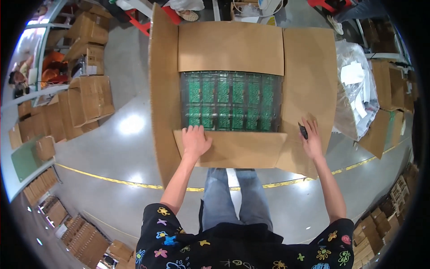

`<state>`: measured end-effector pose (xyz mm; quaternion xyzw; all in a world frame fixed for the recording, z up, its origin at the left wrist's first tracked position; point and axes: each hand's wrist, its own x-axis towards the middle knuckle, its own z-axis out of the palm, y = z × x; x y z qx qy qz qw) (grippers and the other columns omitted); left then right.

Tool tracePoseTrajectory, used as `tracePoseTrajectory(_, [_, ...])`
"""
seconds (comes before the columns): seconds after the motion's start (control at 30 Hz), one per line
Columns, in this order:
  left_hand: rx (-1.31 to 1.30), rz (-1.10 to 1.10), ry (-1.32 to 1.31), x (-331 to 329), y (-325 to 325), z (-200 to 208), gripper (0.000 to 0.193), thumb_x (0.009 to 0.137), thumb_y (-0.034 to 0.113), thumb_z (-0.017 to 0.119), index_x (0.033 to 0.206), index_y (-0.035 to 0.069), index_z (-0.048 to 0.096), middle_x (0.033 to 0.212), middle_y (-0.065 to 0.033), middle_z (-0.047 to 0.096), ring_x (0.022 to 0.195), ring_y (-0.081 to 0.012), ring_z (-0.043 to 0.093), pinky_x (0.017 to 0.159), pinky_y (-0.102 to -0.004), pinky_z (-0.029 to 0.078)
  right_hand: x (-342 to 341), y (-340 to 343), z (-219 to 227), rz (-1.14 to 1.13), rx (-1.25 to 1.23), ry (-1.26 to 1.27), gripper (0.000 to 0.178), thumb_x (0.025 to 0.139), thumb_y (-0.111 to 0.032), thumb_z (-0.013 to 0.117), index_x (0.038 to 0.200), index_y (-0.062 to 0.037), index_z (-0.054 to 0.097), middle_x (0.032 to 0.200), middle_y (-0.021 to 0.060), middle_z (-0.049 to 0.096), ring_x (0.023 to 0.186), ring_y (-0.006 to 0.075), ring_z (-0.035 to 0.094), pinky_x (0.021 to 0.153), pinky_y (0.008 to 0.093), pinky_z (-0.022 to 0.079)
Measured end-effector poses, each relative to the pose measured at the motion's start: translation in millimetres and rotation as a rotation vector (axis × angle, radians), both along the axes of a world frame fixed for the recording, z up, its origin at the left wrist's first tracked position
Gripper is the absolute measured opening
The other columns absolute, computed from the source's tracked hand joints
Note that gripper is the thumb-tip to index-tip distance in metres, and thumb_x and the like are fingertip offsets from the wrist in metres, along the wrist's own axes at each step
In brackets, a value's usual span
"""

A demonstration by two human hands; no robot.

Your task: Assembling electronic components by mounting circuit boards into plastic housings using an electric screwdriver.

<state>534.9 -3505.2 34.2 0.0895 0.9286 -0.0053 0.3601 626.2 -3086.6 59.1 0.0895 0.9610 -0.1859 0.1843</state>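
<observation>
A large cardboard box [230, 49] stands open in front of me, its flaps folded outward. Inside lie green circuit boards [224, 92] in rows, under what looks like clear plastic packaging. My left hand [195, 142] is at the left end of the near flap [242, 148], fingers bent over its inner edge and thumb on top. My right hand [312, 138] rests against the right flap [309, 76]. Between its thumb and fingers sits a small black tool [303, 130] shaped like a box cutter, partly hidden by the hand.
A clear plastic bag with white papers [354, 76] lies right of the box, beside more cartons [385, 130]. Cardboard boxes [92, 101] are stacked at the left. Yellow tape [130, 182] crosses the floor near my legs. Feet of other people [336, 25] show at the far side.
</observation>
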Motion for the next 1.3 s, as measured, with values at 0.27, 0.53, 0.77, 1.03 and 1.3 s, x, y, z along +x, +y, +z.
tracePoseTrajectory(0.27, [0.224, 0.171, -1.048, 52.6, -56.8, 81.3, 0.063, 0.077, 0.049, 0.061, 0.116, -0.001, 0.057, 0.108, -0.0175, 0.062, 0.103, -0.033, 0.058, 0.094, -0.0387, 0.043, 44.6, -33.7, -4.1, -0.325, -0.391, 0.059, 0.046, 0.09, -0.019, 0.055, 0.133, -0.0073, 0.044, 0.126, 0.0197, 0.051, 0.122, 0.0357, 0.043, 0.103, 0.0405, 0.034])
tracePoseTrajectory(0.53, [0.228, 0.797, -0.261, 87.4, -121.3, -129.5, 0.102, 0.068, 0.036, 0.074, 0.141, -0.006, 0.016, 0.144, -0.0257, 0.027, 0.133, -0.0351, 0.03, 0.11, -0.0379, 0.028, 149.8, -78.7, 8.8, -0.619, -0.33, -0.075, 0.041, 0.092, -0.022, 0.053, 0.128, -0.0033, 0.047, 0.114, 0.0193, 0.058, 0.106, 0.0317, 0.054, 0.094, 0.0364, 0.04])
tracePoseTrajectory(0.77, [-0.003, 0.725, 0.048, 92.4, -85.9, -90.8, 0.073, 0.061, 0.036, 0.079, 0.118, -0.001, 0.051, 0.111, -0.0197, 0.061, 0.105, -0.0303, 0.059, 0.091, -0.0411, 0.046, 270.5, -131.5, 32.2, -1.242, -0.48, 0.131, 0.037, 0.094, -0.021, 0.051, 0.125, 0.0008, 0.048, 0.104, 0.0116, 0.059, 0.098, 0.0189, 0.054, 0.09, 0.0295, 0.041])
tracePoseTrajectory(1.03, [0.884, 1.225, -0.174, 93.5, -59.7, 72.5, 0.015, 0.074, 0.009, 0.069, 0.078, 0.005, 0.055, 0.068, -0.003, 0.053, 0.053, -0.0117, 0.047, 0.051, -0.0285, 0.042, 366.3, -195.8, 30.9, -1.383, -0.415, 0.379, 0.031, 0.094, -0.019, 0.05, 0.118, 0.0012, 0.051, 0.098, 0.0115, 0.059, 0.091, 0.0191, 0.055, 0.083, 0.0325, 0.044])
tracePoseTrajectory(1.3, [1.209, 1.146, -0.207, 88.8, 3.7, 210.9, 0.017, 0.078, 0.002, 0.063, 0.071, 0.007, 0.048, 0.06, 0.0002, 0.041, 0.048, -0.0104, 0.044, 0.067, -0.0434, 0.058, 461.0, -166.5, -1.1, -1.477, -0.503, 0.417, 0.029, 0.091, -0.022, 0.054, 0.109, 0.0013, 0.053, 0.088, 0.0154, 0.06, 0.08, 0.025, 0.058, 0.073, 0.0351, 0.046])
